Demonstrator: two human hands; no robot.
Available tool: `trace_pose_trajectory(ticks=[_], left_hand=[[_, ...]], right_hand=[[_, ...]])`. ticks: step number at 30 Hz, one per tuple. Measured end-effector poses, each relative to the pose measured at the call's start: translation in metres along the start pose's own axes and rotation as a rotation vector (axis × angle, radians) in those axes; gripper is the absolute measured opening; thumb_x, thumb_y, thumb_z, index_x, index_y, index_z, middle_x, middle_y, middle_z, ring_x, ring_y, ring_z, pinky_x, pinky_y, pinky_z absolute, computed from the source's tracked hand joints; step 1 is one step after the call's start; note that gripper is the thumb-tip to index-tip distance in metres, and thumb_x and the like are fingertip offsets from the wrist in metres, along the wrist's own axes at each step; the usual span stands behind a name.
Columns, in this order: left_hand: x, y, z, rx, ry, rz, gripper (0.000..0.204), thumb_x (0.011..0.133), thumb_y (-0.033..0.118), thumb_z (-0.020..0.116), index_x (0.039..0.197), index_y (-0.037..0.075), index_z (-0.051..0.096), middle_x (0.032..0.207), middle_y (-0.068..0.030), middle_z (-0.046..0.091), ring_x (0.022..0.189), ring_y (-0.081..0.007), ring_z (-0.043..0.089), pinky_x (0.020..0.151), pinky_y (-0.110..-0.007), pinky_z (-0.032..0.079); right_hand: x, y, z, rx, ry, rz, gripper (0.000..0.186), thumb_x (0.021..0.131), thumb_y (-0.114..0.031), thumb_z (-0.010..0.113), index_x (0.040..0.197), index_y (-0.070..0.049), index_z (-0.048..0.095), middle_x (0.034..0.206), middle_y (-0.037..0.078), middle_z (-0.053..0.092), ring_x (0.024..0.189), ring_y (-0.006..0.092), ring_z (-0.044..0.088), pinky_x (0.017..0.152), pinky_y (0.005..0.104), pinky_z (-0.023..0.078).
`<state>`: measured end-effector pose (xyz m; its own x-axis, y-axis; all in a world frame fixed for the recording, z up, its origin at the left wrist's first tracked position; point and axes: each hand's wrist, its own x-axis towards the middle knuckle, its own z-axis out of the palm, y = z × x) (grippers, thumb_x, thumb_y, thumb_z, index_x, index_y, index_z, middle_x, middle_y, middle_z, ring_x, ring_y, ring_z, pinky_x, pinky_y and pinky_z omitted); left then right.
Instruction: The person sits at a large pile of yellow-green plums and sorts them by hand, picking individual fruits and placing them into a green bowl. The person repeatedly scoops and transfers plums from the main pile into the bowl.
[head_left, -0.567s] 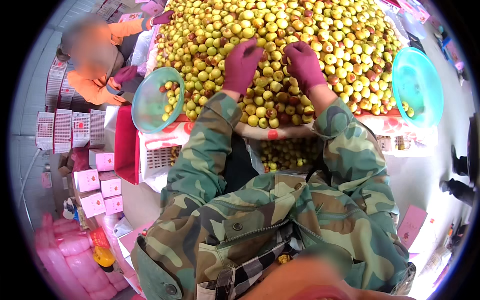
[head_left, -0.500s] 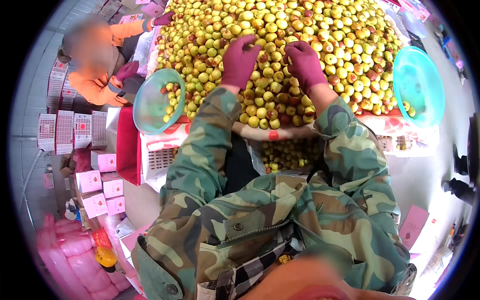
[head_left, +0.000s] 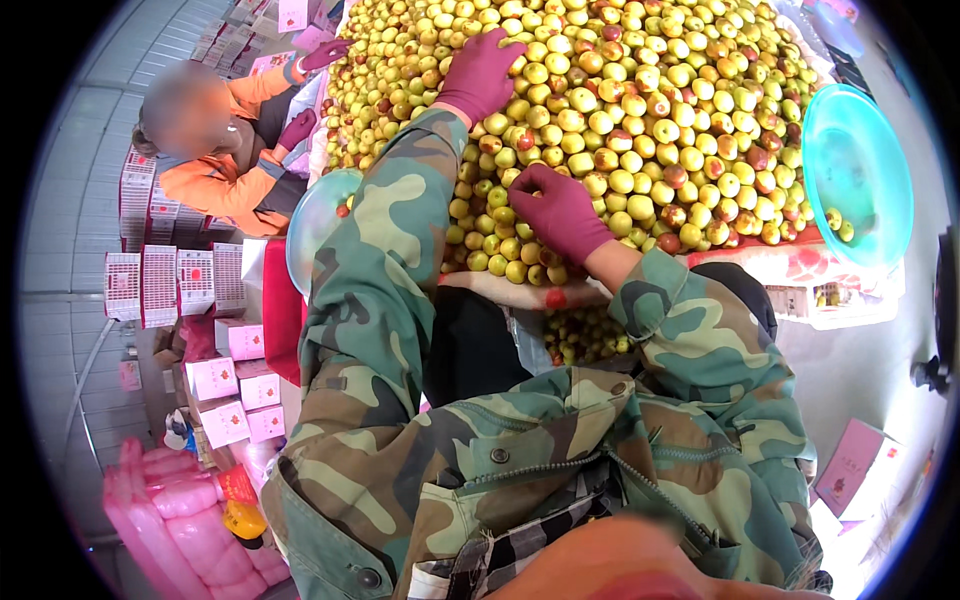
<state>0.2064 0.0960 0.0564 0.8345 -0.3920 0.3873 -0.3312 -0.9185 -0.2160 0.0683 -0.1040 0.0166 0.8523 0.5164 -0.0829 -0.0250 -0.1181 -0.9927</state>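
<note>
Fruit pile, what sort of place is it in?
Probably a fruit-sorting or packing place: a big fruit pile, a turquoise basin at its right, and stacked pink boxes on the left.

Your left hand (head_left: 482, 75), in a thin maroon glove, reaches over a broad heap of small, round, yellow-green fruit (head_left: 640, 130) blotched with reddish brown, one finger stretched to the right. Your right hand (head_left: 560, 212), gloved alike, is over the heap's near side, fingers curled; whether either hand holds a fruit cannot be told. Your green camouflage left sleeve (head_left: 375, 240) partly hides a round, translucent teal plastic bowl (head_left: 308, 225). At your right, a round turquoise plastic basin (head_left: 865, 145) has a few fruits in it. Left of the heap, a co-worker in an orange jacket (head_left: 235, 195) extends one maroon-gloved hand (head_left: 325, 55) toward its edge.
</note>
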Motion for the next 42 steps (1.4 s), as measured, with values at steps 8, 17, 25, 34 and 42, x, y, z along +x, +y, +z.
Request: trace_pose_trajectory(ticks=[8, 17, 25, 34, 42], left_hand=[[0.01, -0.005, -0.005, 0.142, -0.135, 0.181, 0.026, 0.078, 0.012, 0.064, 0.103, 0.014, 0.066, 0.096, -0.0077, 0.06, 0.099, -0.0283, 0.06, 0.083, -0.041, 0.05], [0.06, 0.022, -0.013, -0.228, -0.446, -0.375, 0.039, 0.084, 0.027, 0.061, 0.122, 0.019, 0.065, 0.125, -0.0113, 0.062, 0.106, -0.0288, 0.064, 0.093, -0.04, 0.052], [0.074, -0.009, -0.008, -0.132, -0.65, -0.23, 0.043, 0.084, 0.038, 0.066, 0.124, 0.024, 0.064, 0.118, -0.0071, 0.067, 0.106, -0.0286, 0.065, 0.091, -0.039, 0.053], [0.095, -0.045, 0.037, 0.178, -0.61, -0.153, 0.051, 0.083, 0.049, 0.068, 0.11, 0.006, 0.069, 0.103, -0.0151, 0.071, 0.092, -0.0335, 0.069, 0.084, -0.041, 0.054], [0.081, 0.008, 0.005, 0.082, -0.398, -0.15, 0.044, 0.086, 0.025, 0.065, 0.128, 0.019, 0.056, 0.117, -0.0079, 0.064, 0.104, -0.0258, 0.064, 0.084, -0.04, 0.054]], right_hand=[[-0.008, -0.01, -0.001, -0.011, -0.025, -0.013, 0.024, 0.084, -0.029, 0.063, 0.095, -0.008, 0.069, 0.081, 0.015, 0.07, 0.077, 0.0291, 0.069, 0.073, 0.0387, 0.054], [-0.011, -0.009, -0.002, 0.035, -0.038, -0.029, 0.022, 0.086, -0.026, 0.067, 0.097, -0.007, 0.068, 0.081, 0.008, 0.07, 0.072, 0.0173, 0.065, 0.068, 0.0319, 0.052], [-0.019, -0.017, -0.003, 0.062, -0.075, -0.029, 0.023, 0.086, -0.027, 0.067, 0.099, -0.007, 0.068, 0.089, 0.01, 0.071, 0.082, 0.0218, 0.068, 0.075, 0.0341, 0.053], [-0.029, -0.029, -0.006, 0.087, -0.165, -0.073, 0.02, 0.085, -0.025, 0.066, 0.098, -0.009, 0.067, 0.093, 0.011, 0.071, 0.087, 0.0264, 0.069, 0.077, 0.0365, 0.054], [-0.035, -0.016, 0.001, 0.055, -0.117, -0.295, 0.018, 0.086, -0.025, 0.062, 0.093, -0.009, 0.065, 0.093, 0.013, 0.069, 0.084, 0.0351, 0.067, 0.073, 0.0434, 0.053]])
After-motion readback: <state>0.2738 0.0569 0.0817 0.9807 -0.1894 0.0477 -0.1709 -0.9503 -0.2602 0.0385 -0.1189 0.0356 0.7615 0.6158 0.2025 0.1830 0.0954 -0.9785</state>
